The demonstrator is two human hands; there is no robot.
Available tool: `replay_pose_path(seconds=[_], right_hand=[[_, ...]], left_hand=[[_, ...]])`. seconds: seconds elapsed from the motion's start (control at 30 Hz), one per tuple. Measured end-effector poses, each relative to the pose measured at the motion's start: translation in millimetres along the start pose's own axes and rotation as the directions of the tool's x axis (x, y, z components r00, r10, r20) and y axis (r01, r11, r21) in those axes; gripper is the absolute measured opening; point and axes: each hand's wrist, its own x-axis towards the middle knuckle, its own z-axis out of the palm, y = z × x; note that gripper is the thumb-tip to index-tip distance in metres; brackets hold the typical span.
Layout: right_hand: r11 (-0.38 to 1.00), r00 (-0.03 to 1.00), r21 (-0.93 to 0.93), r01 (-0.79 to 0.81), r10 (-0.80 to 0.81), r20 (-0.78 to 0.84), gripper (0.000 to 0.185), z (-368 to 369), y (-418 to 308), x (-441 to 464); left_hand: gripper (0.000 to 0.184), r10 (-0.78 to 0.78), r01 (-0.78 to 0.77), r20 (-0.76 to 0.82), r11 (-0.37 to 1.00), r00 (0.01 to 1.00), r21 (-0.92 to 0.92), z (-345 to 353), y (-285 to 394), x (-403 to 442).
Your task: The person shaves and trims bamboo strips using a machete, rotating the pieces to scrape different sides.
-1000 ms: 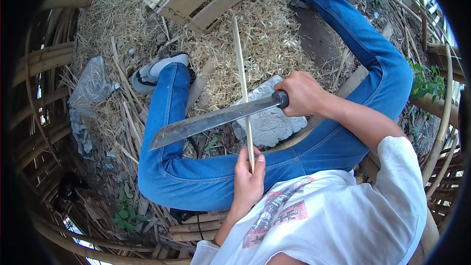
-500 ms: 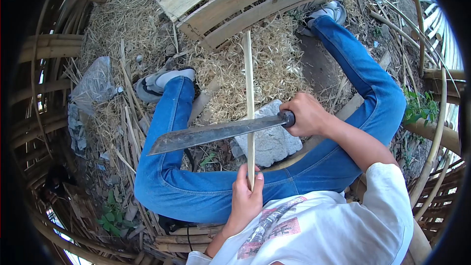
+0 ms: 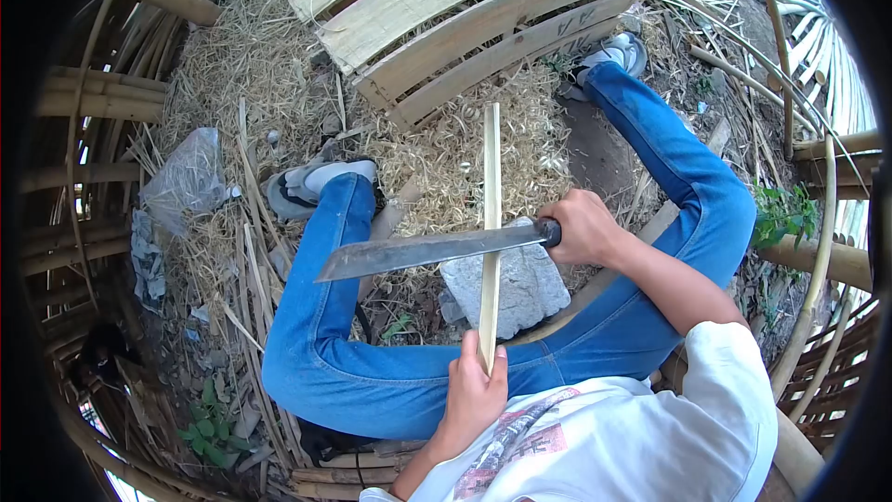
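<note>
My right hand (image 3: 587,231) is closed round the handle of a machete (image 3: 437,249), whose long dark blade points left. The blade lies across a pale bamboo strip (image 3: 492,177), over its middle. Near my lap, my left hand (image 3: 477,389) grips the lower end of this strip between thumb and fingers. The strip's far end reaches forward above a heap of curled shavings (image 3: 432,163). Beneath the blade and strip sits a rough grey stone block (image 3: 530,288), between my legs.
A slatted wooden crate (image 3: 492,24) stands ahead, past the shavings. Bamboo poles (image 3: 102,104) form a frame at the left, with more poles at the right. A clear plastic bag (image 3: 190,177) lies on the littered ground at left. My jeans-clad legs spread either side of the stone.
The strip's far end has drawn back from the crate towards me, and the strip now shows a broader face. The machete has shifted slightly right along with the strip; both hands keep their grip.
</note>
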Motion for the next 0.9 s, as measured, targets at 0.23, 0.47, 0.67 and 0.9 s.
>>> replay_pose_path(seconds=[0.23,0.47,0.67,0.9], right_hand=[[0.997,0.998,-0.069,-0.023,0.019,-0.053,0.016,-1,12,12],[0.997,0.983,-0.036,-0.065,0.058,-0.177,0.016,-20,38,18],[0.989,0.998,0.133,0.063,-0.059,-0.037,0.009,-2,2,8],[0.997,0.985,-0.064,0.037,-0.047,-0.165,0.019,-14,22,14]], left_hand=[[0.014,-0.054,0.05,0.061,0.996,0.997,0.071,-11,4,-6],[0.016,-0.023,0.02,0.073,0.999,0.997,0.032,-5,-4,-4],[0.014,-0.015,0.014,0.079,1.0,0.997,0.02,-11,-1,-3],[0.016,-0.021,0.028,0.115,0.998,0.993,-0.059,-20,-13,-3]])
